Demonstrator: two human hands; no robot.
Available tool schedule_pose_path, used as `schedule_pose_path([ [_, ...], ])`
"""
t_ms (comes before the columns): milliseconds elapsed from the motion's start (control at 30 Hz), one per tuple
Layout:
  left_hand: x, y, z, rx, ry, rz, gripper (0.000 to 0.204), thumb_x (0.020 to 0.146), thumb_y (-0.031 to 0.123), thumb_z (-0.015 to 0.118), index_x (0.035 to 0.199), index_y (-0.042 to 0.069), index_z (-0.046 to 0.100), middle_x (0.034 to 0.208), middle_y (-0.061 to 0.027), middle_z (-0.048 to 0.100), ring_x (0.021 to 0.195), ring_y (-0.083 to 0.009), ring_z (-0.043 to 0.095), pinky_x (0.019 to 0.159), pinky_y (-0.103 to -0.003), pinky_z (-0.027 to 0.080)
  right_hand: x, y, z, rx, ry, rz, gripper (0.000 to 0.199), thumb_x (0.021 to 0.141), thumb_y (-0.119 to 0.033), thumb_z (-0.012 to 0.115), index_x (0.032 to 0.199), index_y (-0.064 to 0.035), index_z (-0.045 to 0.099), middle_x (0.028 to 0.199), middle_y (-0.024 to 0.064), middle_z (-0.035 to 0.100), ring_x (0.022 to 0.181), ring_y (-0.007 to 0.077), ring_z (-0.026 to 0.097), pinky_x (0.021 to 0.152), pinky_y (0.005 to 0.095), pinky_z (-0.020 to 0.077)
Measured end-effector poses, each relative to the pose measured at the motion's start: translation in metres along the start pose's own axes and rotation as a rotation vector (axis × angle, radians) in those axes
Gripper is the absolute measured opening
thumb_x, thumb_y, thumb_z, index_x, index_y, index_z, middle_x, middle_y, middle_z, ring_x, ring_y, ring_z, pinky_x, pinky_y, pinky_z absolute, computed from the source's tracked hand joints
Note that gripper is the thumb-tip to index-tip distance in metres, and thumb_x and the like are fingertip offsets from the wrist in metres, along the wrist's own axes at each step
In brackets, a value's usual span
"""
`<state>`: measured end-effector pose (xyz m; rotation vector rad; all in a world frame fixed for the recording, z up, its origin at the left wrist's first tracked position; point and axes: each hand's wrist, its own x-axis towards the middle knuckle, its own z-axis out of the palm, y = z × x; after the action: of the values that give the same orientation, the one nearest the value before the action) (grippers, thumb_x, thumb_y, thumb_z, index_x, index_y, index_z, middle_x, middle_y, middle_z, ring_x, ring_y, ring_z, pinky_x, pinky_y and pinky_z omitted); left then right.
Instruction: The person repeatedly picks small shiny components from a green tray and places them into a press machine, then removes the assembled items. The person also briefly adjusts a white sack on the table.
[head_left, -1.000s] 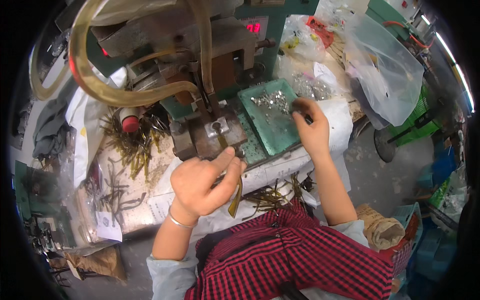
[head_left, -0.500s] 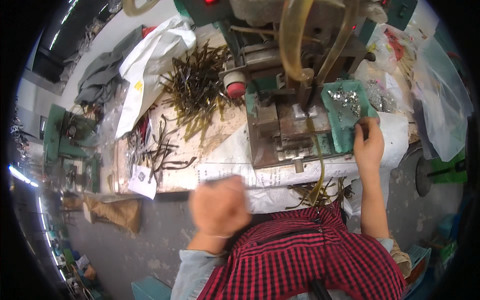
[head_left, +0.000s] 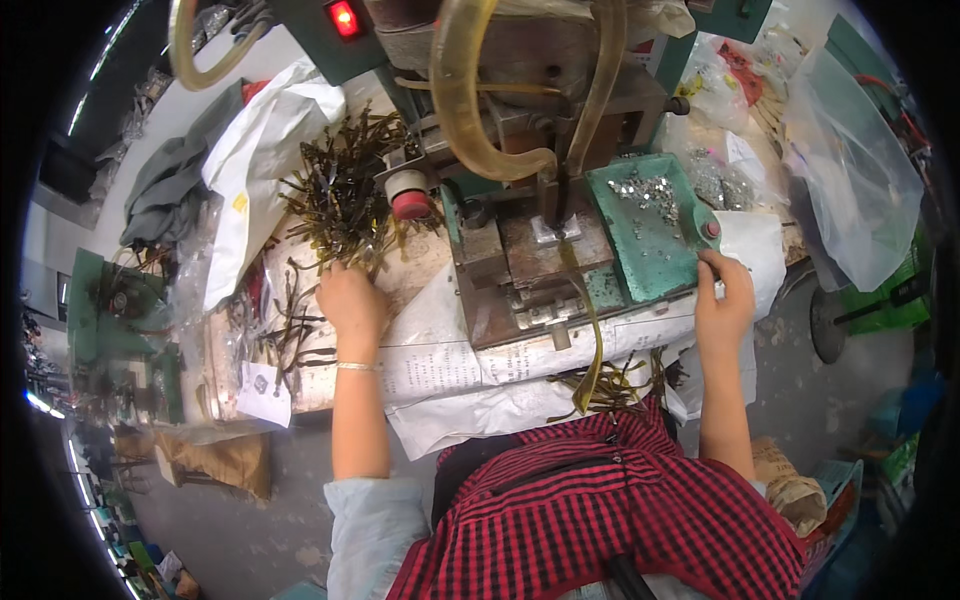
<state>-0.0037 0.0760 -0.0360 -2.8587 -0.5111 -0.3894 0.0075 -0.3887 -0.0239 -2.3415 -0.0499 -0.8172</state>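
My left hand (head_left: 350, 308) is at the near edge of a pile of dark olive, glossy strips (head_left: 345, 190). Its fingers are bent down among the strips, and whatever lies in them is hidden. At the right, my right hand (head_left: 727, 300) pinches thumb and forefinger together against the near right side of a green tray (head_left: 650, 272). I cannot make out whether a small piece is between them. Small shiny metal pieces (head_left: 648, 192) lie in the tray. One olive strip (head_left: 592, 335) hangs from the press's metal work block (head_left: 555, 250) toward my lap.
The green press (head_left: 545, 85) stands in the middle with thick yellowish hoses (head_left: 455, 90) and a red button (head_left: 410, 204). White sheeting (head_left: 440, 370) covers the table's front. A white bag (head_left: 270, 150) lies left; clear plastic bags (head_left: 850, 170) hang right. More strips (head_left: 625, 385) lie near my lap.
My left hand has moved forward and left from near my lap to the strip pile. My right hand stays beside the tray, a little lower along its side. The whole view has shifted.
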Motion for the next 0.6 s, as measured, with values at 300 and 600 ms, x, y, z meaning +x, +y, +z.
schedule_pose_path([
  [300,-0.006,0.009,-0.062,-0.765,-0.393,-0.072,0.011,0.082,0.006,0.076,0.09,-0.002,0.077,0.077,-0.0124,0.074,0.066,-0.0188,0.068,0.065,-0.032,0.053,0.029,-0.084,-0.012,0.394,-0.092,-0.086,0.012,0.089,-0.001,0.071,0.1,-0.0018,0.075,0.101,0.0119,0.074,0.096,0.0266,0.07,0.088,0.0364,0.0523],
  [600,-0.023,0.047,-0.054,-1.555,0.0,-0.152,0.019,0.098,-0.003,0.065,0.117,-0.003,0.061,0.096,-0.0066,0.068,0.078,-0.013,0.068,0.066,-0.023,0.052,0.038,-0.151,0.046,0.966,-0.12,0.194,0.03,0.088,0.001,0.074,0.117,0.0006,0.066,0.099,0.0087,0.074,0.097,0.0154,0.07,0.089,0.0293,0.0524],
])
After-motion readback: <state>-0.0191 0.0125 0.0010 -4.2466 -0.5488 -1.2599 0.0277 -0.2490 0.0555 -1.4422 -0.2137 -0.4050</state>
